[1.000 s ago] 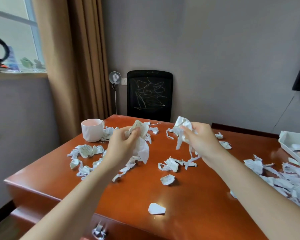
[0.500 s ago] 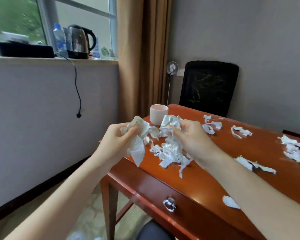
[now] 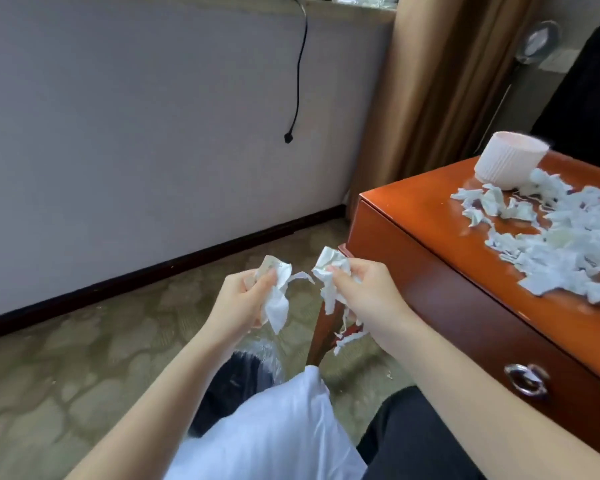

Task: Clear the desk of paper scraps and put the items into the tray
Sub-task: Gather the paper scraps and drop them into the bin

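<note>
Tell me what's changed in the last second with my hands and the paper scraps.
The left hand with the left wad and the right hand with the right wad moved off the desk top, leftward and down, and now hang over the floor above what looks like a lined bin. Nothing was let go. The cup and loose scraps remain on the desk.

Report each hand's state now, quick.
Left hand: gripping a crumpled white paper wad.
Right hand: gripping a second crumpled white paper wad.
</note>
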Demonstrator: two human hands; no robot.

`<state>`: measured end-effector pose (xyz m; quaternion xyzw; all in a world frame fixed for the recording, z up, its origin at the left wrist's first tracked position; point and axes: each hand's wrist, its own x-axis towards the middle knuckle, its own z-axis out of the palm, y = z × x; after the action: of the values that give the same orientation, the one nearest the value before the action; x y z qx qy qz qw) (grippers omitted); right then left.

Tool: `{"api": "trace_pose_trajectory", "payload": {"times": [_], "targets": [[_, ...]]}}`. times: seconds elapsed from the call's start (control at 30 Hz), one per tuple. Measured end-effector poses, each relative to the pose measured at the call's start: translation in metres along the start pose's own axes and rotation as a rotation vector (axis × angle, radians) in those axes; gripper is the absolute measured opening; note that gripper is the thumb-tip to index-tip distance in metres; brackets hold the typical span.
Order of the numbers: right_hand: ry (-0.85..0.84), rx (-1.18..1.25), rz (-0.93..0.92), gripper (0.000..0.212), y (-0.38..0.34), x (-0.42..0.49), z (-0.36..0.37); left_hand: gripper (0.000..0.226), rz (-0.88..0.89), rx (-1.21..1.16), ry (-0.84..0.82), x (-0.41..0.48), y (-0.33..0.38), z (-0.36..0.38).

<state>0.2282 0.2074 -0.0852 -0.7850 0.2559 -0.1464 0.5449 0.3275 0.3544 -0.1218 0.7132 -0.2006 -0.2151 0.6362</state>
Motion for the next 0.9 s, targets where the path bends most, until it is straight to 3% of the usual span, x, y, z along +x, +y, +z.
{"api": "trace_pose_trajectory", "payload": {"times": [0.5, 0.73, 0.9], "targets": [[-0.156, 0.046, 0.386, 0.027, 0.117, 0.049, 0.153, 0.045, -0.424, 0.019, 0.369, 0.019, -0.181, -0.061], [-0.175, 0.058, 0.513, 0.033, 0.158, 0.064, 0.204, 0.037, -0.808, -0.192, 0.516, 0.025, -0.247, -0.056], [-0.212, 0.070, 0.623, 0.023, 0.183, 0.073, 0.227, 0.028, -0.843, -0.156, 0.542, 0.028, -0.273, -0.062]]}}
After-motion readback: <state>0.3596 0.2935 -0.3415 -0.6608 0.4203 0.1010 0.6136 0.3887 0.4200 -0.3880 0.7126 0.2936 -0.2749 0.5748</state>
